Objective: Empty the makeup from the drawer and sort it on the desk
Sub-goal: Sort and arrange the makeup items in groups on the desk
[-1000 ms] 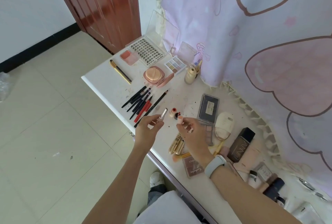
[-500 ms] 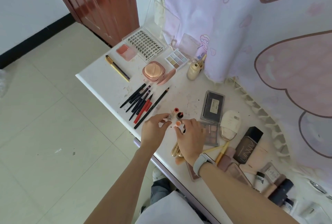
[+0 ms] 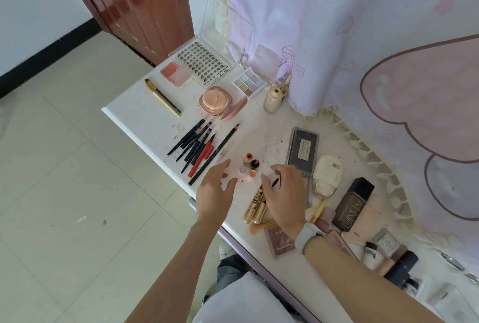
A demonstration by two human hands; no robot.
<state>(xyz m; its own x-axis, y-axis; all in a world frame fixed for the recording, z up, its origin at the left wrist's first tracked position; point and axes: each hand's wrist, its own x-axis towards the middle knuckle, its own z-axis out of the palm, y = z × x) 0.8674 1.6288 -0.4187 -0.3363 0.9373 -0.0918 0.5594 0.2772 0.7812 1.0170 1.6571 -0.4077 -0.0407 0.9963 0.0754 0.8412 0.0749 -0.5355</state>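
The white desk (image 3: 145,125) runs diagonally from the upper left toward the lower right of the frame, with makeup spread along it. At centre frame a small cluster of lipsticks (image 3: 249,166) stands upright on the desk surface, caps off, showing red and orange tips. The left hand (image 3: 214,194) hovers just left of that cluster, fingers spread and relaxed, grasping nothing. The right hand (image 3: 285,193) sits just right of the cluster, palm down, fingers loosely extended over a mascara wand (image 3: 274,182); whether the fingers touch the wand cannot be told. A pale smartwatch (image 3: 307,237) is on the right wrist.

Left of the lipsticks, a row of black and red pencils (image 3: 197,149) lies side by side near the desk's front edge. Above them sits a round pink powder compact (image 3: 215,101), open, and beyond it a lash tray (image 3: 202,64), a blush pan (image 3: 174,74) and a small eyeshadow palette (image 3: 248,83). A gold-and-black pen-shaped liner (image 3: 162,97) lies apart at upper left.

Under the right hand lie gold mascara tubes (image 3: 255,208). To the right are a dark grey compact (image 3: 302,149), a white puff case (image 3: 327,175) and a black foundation bottle (image 3: 353,204). A pink patterned curtain (image 3: 363,50) fills the upper right.
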